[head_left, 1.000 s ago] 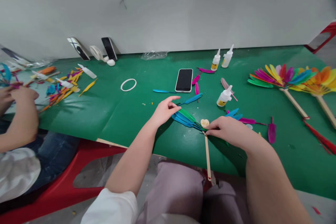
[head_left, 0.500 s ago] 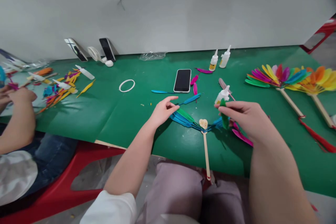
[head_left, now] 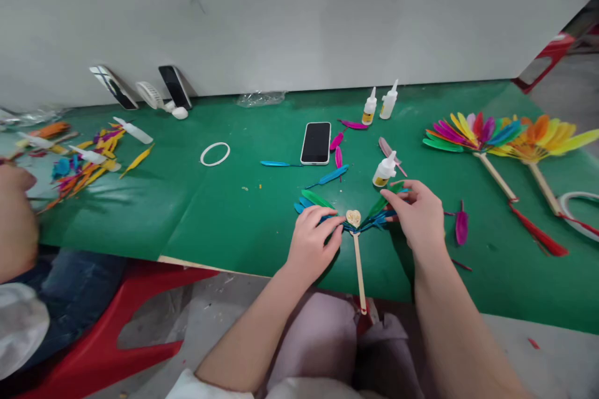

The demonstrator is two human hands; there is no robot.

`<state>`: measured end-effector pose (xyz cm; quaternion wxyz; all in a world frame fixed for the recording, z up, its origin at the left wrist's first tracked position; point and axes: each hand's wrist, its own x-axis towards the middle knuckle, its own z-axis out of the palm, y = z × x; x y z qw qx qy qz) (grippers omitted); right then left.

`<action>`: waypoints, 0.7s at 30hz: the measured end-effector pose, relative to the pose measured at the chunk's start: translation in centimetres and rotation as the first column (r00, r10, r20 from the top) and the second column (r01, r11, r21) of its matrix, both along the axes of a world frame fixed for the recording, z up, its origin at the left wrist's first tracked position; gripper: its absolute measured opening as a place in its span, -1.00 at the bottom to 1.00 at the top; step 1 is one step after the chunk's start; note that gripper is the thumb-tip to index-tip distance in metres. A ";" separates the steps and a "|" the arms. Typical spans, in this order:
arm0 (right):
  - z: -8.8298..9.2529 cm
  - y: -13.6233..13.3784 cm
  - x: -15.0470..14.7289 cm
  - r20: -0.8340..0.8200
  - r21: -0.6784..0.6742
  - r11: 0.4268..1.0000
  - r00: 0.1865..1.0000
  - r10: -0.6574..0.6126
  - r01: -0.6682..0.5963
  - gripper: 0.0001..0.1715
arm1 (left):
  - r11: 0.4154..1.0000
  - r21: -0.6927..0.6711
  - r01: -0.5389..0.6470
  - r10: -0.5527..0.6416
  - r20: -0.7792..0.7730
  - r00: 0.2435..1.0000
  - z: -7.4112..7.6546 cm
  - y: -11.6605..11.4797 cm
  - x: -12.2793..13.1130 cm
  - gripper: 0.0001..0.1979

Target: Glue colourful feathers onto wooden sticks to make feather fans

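A feather fan with a thin wooden handle [head_left: 359,274] and a small heart-shaped wooden head [head_left: 354,219] lies at the table's near edge. Blue feathers spread from both sides of the head, with a green feather [head_left: 318,199] over those on the left. My left hand [head_left: 314,242] is closed over the left feathers, its fingertips by the heart and covering the feather bases. At the right side, my right hand [head_left: 420,212] pinches another green feather [head_left: 381,202], whose lower end reaches the heart. Just behind it stands a glue bottle [head_left: 384,169].
Beyond lie a phone [head_left: 316,143], loose blue feathers [head_left: 334,174], magenta feathers [head_left: 336,141] and two more glue bottles [head_left: 369,107]. Two colourful feather fans [head_left: 496,177] lie right. A white ring [head_left: 215,154] and a feather pile [head_left: 88,165] are left, near a co-worker's arm [head_left: 16,218].
My left hand has moved right and down onto the feathers beside the heart. My right hand has brought the green feather left, laying its lower end at the heart. The view has shifted slightly.
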<state>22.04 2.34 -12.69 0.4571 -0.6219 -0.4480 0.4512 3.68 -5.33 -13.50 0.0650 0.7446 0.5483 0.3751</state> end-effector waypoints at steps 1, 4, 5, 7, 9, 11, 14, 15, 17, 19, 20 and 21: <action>0.0 0.1 -0.1 0.010 0.004 1.000 1.000 -0.014 0.014 -0.56 | 1.000 0.006 0.009 -0.009 -0.016 1.000 -0.1 -0.1 0.3 -0.83; 0.0 0.2 -0.4 0.047 -0.001 0.999 0.998 -0.040 0.040 -0.56 | 0.999 0.011 0.034 -0.033 -0.063 0.997 -0.1 -0.2 0.7 -0.82; 0.0 0.2 -0.4 0.066 -0.002 0.999 0.997 -0.041 0.041 -0.57 | 0.999 0.009 0.042 -0.041 -0.079 0.996 -0.1 -0.2 0.8 -0.82; 0.1 0.2 -0.5 0.114 0.006 0.999 0.993 -0.042 0.042 -0.59 | 0.998 0.003 0.060 -0.060 -0.109 0.992 -0.2 -0.2 0.9 -0.82; 0.2 0.2 -0.6 0.156 0.015 0.999 0.987 -0.045 0.043 -0.62 | 0.997 -0.008 0.075 -0.075 -0.133 0.988 -0.3 -0.3 1.0 -0.81; 0.3 0.2 -0.6 0.183 0.014 0.999 0.982 -0.049 0.047 -0.64 | 0.996 -0.022 0.091 -0.094 -0.155 0.983 -0.4 -0.3 1.0 -0.81; 0.2 0.2 -0.5 0.242 0.017 0.999 0.969 -0.045 0.042 -0.64 | 0.993 -0.027 0.114 -0.117 -0.185 0.976 -0.6 -0.3 1.1 -0.80; 0.2 0.2 -0.5 0.270 0.029 0.999 0.962 -0.046 0.039 -0.64 | 0.992 -0.023 0.122 -0.124 -0.194 0.973 -0.7 -0.2 1.1 -0.80; 0.0 0.2 -0.4 0.325 0.056 0.998 0.944 -0.050 0.034 -0.65 | 0.991 -0.018 0.131 -0.132 -0.213 0.968 -0.7 -0.2 1.2 -0.80; -0.1 0.2 -0.3 0.363 0.065 0.997 0.930 -0.050 0.028 -0.65 | 0.990 -0.021 0.139 -0.140 -0.228 0.963 -0.7 -0.1 1.2 -0.80; -0.1 0.2 -0.2 0.366 0.066 0.997 0.929 -0.050 0.027 -0.64 | 0.990 -0.023 0.141 -0.142 -0.233 0.962 -0.6 -0.1 1.2 -0.80; -0.1 0.2 0.0 0.356 0.070 0.997 0.933 -0.056 0.033 -0.62 | 0.990 -0.024 0.142 -0.143 -0.236 0.961 -0.6 -0.1 1.2 -0.79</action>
